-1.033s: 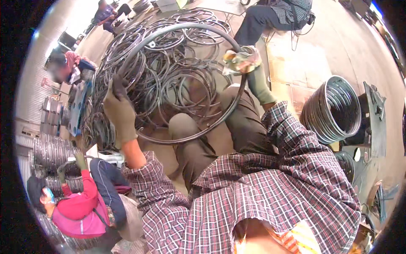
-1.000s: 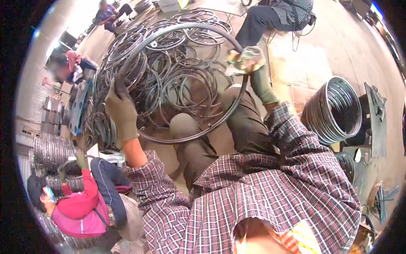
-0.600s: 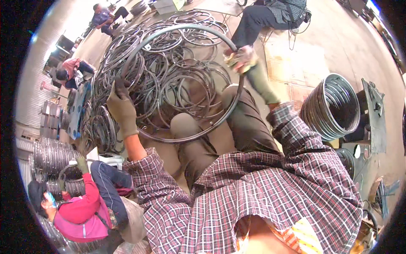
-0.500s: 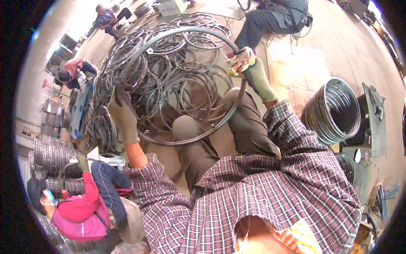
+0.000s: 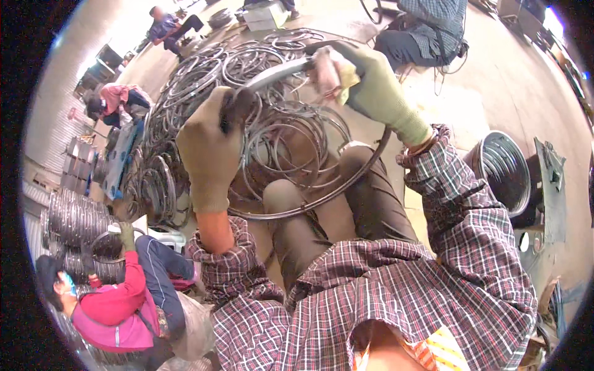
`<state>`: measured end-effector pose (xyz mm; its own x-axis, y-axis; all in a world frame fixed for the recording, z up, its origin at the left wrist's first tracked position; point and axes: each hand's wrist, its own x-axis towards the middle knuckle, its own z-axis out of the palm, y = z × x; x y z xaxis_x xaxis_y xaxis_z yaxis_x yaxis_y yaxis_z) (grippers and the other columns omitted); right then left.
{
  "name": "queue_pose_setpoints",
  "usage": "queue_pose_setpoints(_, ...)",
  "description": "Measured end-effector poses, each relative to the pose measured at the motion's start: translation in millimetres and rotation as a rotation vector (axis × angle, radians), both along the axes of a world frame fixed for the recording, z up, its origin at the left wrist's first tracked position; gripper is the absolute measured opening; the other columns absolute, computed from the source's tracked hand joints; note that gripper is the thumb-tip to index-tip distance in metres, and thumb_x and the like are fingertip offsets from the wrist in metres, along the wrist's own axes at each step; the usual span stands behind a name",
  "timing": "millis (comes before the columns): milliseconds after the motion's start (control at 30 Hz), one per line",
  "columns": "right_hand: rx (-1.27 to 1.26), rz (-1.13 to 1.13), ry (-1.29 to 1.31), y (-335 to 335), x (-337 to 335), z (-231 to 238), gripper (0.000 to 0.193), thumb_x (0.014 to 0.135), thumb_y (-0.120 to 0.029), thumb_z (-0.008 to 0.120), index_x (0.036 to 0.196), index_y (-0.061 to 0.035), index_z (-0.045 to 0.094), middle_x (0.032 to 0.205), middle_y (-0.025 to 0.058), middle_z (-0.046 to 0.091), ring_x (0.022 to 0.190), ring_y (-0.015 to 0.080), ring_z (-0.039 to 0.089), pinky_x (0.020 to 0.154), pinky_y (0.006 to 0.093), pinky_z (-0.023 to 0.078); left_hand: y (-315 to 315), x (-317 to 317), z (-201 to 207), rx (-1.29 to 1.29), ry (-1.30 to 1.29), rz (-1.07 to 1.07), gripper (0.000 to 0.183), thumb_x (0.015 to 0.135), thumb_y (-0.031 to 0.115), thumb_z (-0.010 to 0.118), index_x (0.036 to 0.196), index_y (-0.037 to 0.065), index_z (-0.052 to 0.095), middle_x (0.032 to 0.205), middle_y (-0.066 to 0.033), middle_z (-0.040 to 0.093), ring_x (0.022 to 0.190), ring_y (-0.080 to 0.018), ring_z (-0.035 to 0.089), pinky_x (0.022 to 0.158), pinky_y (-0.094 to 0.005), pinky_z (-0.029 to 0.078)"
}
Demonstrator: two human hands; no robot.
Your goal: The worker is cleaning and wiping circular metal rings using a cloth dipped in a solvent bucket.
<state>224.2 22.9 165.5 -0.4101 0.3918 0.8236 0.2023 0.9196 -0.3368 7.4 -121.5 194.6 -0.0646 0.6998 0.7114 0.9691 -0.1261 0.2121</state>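
A dark metal ring (image 5: 297, 212), like a wheel rim, is held over my knees, its near edge low in front of my legs. My left hand (image 5: 213, 148), in a pale work glove with dark fingertips, is closed around the ring's far left part. In my right hand (image 5: 383, 86), also gloved, a crumpled pinkish-yellow rag (image 5: 335, 73) is pressed against the ring's far side. A pale grey stretch of the ring shows between the two hands. The gloves hide the parts they grip.
Beyond my knees lies a big heap of loose metal rings (image 5: 204, 69). A stack of nested rings (image 5: 504, 173) stands at right, beside a dark panel (image 5: 549, 191). A co-worker in pink (image 5: 117, 318) sits close at left near stacked rings (image 5: 74, 222). Another person (image 5: 433, 37) sits at far right.
My right hand has moved with the rag from the ring's right side to its far side. My left hand has come up and right, and the ring's far part now appears nearer.
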Motion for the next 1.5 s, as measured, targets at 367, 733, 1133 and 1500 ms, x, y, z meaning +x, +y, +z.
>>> queue_pose_setpoints(367,-1.009,0.247,0.389,28.9,49.3,-113.5,0.031,0.090,-0.005,0.062,0.119,0.0004,0.054,0.091,0.0029,0.065,0.074,0.0063,0.060,0.063,0.0228,0.051,17.8,-8.5,-5.4,0.025,0.117,0.150,0.015,0.090,0.025,0.061,0.090,0.011,0.060,0.080,-0.0145,0.065,0.077,-0.0383,0.064,0.063,-0.0464,0.049)
queue_pose_setpoints(733,-0.336,-0.150,0.150,19.9,18.1,-71.9,0.044,0.074,-0.009,0.071,0.116,-0.0049,0.060,0.098,0.0127,0.068,0.087,0.0251,0.068,0.076,0.0338,0.053,3.2,-2.0,-3.8,0.057,0.127,0.166,0.020,0.087,0.018,0.062,0.106,0.011,0.063,0.087,-0.0201,0.065,0.080,-0.0417,0.063,0.065,-0.0481,0.048)
queue_pose_setpoints(1133,-0.071,-0.197,0.132,0.7,-9.2,-18.7,0.045,0.072,-0.008,0.069,0.116,-0.0016,0.059,0.103,0.0187,0.067,0.093,0.0337,0.066,0.079,0.0372,0.053,-3.4,-2.3,-12.5,0.098,0.168,0.145,0.018,0.093,0.017,0.057,0.108,0.010,0.063,0.087,-0.0213,0.065,0.081,-0.0429,0.063,0.067,-0.0480,0.048)
queue_pose_setpoints(1500,-1.111,0.531,0.832,-2.9,44.9,-218.3,0.031,0.101,-0.012,0.045,0.130,-0.0017,0.045,0.108,0.0057,0.058,0.086,0.0091,0.059,0.070,0.0235,0.050,4.2,-6.9,-8.7,0.020,0.226,0.235,0.025,0.091,0.014,0.056,0.115,0.009,0.064,0.096,-0.0219,0.066,0.088,-0.0429,0.063,0.073,-0.0470,0.050)
